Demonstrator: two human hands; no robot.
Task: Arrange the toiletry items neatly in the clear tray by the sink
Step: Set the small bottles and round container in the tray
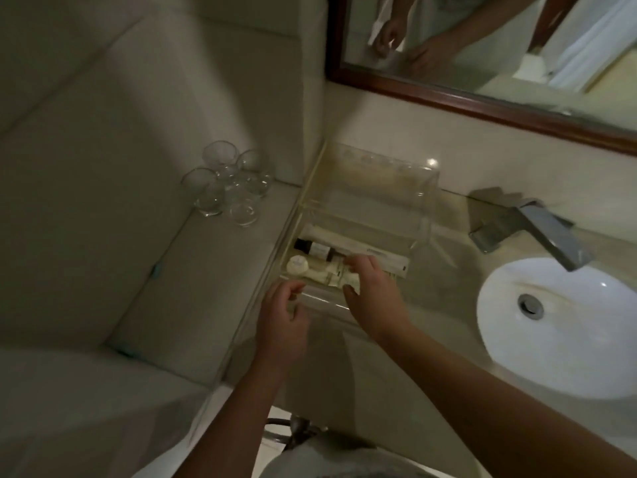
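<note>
A clear tray (410,215) stands on the counter left of the sink. In its near part lie a small dark bottle (312,248), a white round-capped bottle (299,264), a cream tube (331,274) and a long white packet (382,257). My right hand (370,291) reaches into the tray, its fingers and thumb curled round the end of the cream tube. My left hand (284,315) hovers at the tray's near left corner with fingers loosely curled; whether it pinches anything cannot be made out.
Several upturned clear glasses (227,188) stand on the ledge to the left. A white round sink (558,326) with a metal faucet (537,225) lies to the right. A wood-framed mirror (482,101) hangs on the wall behind.
</note>
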